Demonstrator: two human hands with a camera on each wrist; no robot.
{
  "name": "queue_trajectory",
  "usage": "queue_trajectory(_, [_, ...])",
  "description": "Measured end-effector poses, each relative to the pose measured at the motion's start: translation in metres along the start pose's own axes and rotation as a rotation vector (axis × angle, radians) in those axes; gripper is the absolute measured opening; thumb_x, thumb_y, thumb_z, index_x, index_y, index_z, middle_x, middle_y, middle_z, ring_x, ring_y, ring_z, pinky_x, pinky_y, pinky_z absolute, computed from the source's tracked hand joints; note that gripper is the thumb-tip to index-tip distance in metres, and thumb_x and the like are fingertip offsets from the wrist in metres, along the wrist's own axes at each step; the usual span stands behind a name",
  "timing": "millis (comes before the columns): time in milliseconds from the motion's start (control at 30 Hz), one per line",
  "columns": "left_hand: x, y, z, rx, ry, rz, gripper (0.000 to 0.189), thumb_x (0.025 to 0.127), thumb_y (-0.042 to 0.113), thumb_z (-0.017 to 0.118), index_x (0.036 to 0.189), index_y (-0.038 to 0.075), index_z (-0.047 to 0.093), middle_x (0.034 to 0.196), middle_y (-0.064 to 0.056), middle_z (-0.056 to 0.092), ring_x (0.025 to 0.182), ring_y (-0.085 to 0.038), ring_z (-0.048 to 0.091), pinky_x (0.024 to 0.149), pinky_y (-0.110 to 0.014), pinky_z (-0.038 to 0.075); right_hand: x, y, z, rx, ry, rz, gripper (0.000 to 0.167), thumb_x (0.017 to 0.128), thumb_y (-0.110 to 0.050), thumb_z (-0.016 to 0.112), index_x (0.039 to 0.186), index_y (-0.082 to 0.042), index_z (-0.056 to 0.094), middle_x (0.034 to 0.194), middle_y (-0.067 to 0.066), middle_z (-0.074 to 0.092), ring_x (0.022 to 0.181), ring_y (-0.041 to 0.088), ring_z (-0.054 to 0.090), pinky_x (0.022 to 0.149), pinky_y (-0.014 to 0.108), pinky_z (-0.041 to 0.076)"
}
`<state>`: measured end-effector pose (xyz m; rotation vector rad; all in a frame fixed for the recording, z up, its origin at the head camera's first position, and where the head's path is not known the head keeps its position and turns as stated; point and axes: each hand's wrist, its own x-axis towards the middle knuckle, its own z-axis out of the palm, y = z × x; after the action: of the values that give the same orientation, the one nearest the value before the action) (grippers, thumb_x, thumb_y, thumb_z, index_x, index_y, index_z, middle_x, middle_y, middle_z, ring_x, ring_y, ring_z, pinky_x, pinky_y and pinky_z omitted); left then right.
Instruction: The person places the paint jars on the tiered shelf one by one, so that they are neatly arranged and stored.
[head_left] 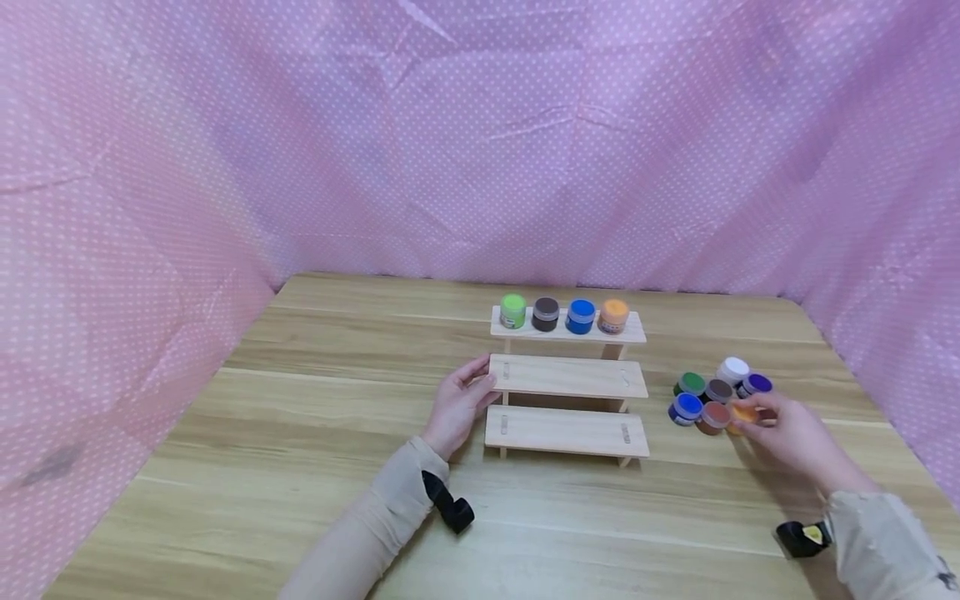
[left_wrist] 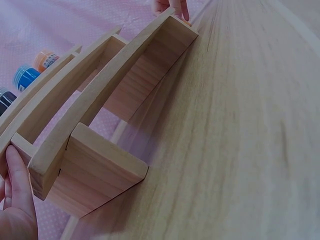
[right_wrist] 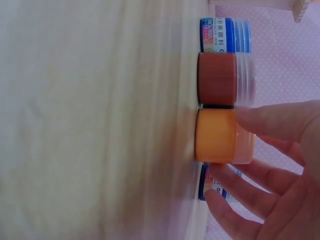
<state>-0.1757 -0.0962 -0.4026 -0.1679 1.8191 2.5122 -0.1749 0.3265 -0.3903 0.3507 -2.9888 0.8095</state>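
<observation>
A three-tier wooden display rack (head_left: 567,377) stands on the table. My left hand (head_left: 459,406) grips its left end at the middle tier; in the left wrist view the thumb (left_wrist: 20,180) presses on the wood and the other fingers are mostly hidden. Over on the right, my right hand (head_left: 797,437) holds an orange paint jar (right_wrist: 216,136) between thumb and fingers. That jar appears to rest on the table, beside a reddish-brown jar (right_wrist: 217,78). Close by are a blue jar (head_left: 686,408), a green jar (head_left: 689,384), a dark brown jar (head_left: 718,392), a white jar (head_left: 732,370) and a purple jar (head_left: 755,384).
On the rack's top tier, a light green jar (head_left: 513,311), a dark jar (head_left: 545,314), a blue jar (head_left: 581,317) and a light orange jar (head_left: 613,317) stand in a row. Pink dotted cloth (head_left: 450,167) hangs behind and beside the wooden table (head_left: 315,375).
</observation>
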Motion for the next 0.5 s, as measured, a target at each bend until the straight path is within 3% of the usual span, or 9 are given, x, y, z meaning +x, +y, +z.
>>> queue_trajectory(367, [-0.0006, -0.0004, 0.0000, 0.025, 0.000, -0.015, 0.045, 0.092, -0.005, 0.052, 0.137, -0.006, 0.043, 0.114, -0.011, 0.051, 0.090, -0.007, 0.058, 0.081, -0.021, 0.055, -0.0038, 0.0032, 0.0012, 0.023, -0.013, 0.007, 0.026, 0.081, -0.009, 0.073, 0.101, 0.005, 0.063, 0.096, 0.028, 0.064, 0.084, 0.041, 0.065, 0.060, 0.026, 0.056])
queue_trajectory(500, [0.0006, -0.0006, 0.0002, 0.020, 0.005, -0.013, 0.045, 0.092, -0.005, 0.052, 0.137, -0.006, 0.043, 0.114, -0.010, 0.051, 0.090, -0.008, 0.059, 0.082, -0.021, 0.055, -0.0018, 0.0034, -0.0011, 0.015, -0.009, -0.010, 0.029, 0.081, -0.009, 0.073, 0.103, 0.005, 0.062, 0.097, 0.028, 0.063, 0.084, 0.041, 0.064, 0.062, 0.033, 0.057])
